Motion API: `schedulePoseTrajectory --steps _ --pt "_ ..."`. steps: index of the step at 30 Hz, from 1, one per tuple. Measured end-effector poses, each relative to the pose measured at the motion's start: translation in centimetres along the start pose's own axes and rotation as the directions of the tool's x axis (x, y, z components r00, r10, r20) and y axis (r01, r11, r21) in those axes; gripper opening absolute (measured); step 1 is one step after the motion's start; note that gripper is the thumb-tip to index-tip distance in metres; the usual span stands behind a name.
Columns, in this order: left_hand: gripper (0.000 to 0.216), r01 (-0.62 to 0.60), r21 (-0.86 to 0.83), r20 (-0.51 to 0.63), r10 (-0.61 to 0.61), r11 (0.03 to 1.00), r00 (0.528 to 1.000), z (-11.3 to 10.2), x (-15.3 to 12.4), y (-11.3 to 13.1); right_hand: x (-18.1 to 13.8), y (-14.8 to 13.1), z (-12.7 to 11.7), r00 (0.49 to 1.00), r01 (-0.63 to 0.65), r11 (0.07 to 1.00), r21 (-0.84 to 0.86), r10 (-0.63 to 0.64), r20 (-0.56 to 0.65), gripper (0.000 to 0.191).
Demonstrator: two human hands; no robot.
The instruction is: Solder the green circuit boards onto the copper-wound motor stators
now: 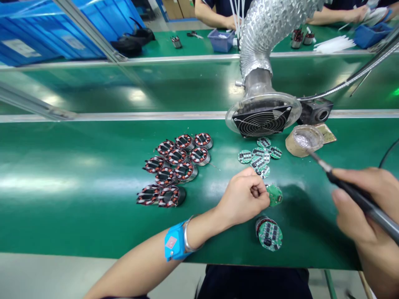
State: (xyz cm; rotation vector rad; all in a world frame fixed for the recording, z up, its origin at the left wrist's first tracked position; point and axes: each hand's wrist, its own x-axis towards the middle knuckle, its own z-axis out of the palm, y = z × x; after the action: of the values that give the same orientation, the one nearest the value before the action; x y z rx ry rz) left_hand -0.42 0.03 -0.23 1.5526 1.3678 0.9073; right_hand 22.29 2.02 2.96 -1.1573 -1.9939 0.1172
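My left hand, with a blue band on its wrist, pinches the edge of a round green circuit board just above the mat. In my right hand is a soldering iron, its tip down at the mouth of a tan round pot with silvery stuff inside. Nearer to me, another round circuit board sits on top of a motor stator. Beyond my left hand lies a loose pile of small round circuit boards.
Several wound motor stators stand in rows at the left. A fume fan on a silver duct hangs over the back of the green bench. Co-workers' hands are across the bench, near a small bin.
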Motion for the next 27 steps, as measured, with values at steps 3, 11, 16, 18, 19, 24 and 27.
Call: schedulePoseTrajectory --steps 3,11,16,18,19,24,27 --pt "0.014 0.006 0.002 0.003 -0.006 1.0 1.0 0.0 0.1 0.0 0.2 2.9 1.4 0.99 0.041 0.982 -0.183 -0.016 0.138 0.031" --pt "0.024 -0.053 -0.029 0.121 0.056 0.998 0.991 -1.0 -1.1 -0.8 -0.3 2.1 3.1 0.851 0.175 0.878 0.445 -0.363 0.38 0.027" --pt "0.027 -0.046 -0.013 0.101 0.047 0.999 0.994 -0.6 -1.8 -1.5 0.5 0.0 4.3 0.864 0.237 0.822 0.518 -0.422 0.275 0.031" --pt "0.026 -0.022 -0.043 0.093 0.026 0.999 0.995 -0.1 -1.9 -1.7 0.8 -1.0 4.8 0.893 0.214 0.851 0.479 -0.369 0.257 0.028" --pt "0.026 -0.001 -0.061 0.086 0.006 0.998 0.996 0.1 -2.0 -1.7 0.8 -1.4 5.0 0.907 0.2 0.873 0.444 -0.337 0.254 0.026" --pt "0.028 0.096 -0.183 0.019 -0.094 0.978 0.995 1.2 -2.4 -1.6 0.4 -2.0 5.1 0.919 0.195 0.935 0.297 -0.279 0.277 0.02" --pt "0.03 0.091 -0.222 -0.018 -0.097 0.971 0.995 1.5 -2.8 -1.6 0.1 -1.5 4.1 0.87 0.22 0.925 0.309 -0.329 0.368 0.023"
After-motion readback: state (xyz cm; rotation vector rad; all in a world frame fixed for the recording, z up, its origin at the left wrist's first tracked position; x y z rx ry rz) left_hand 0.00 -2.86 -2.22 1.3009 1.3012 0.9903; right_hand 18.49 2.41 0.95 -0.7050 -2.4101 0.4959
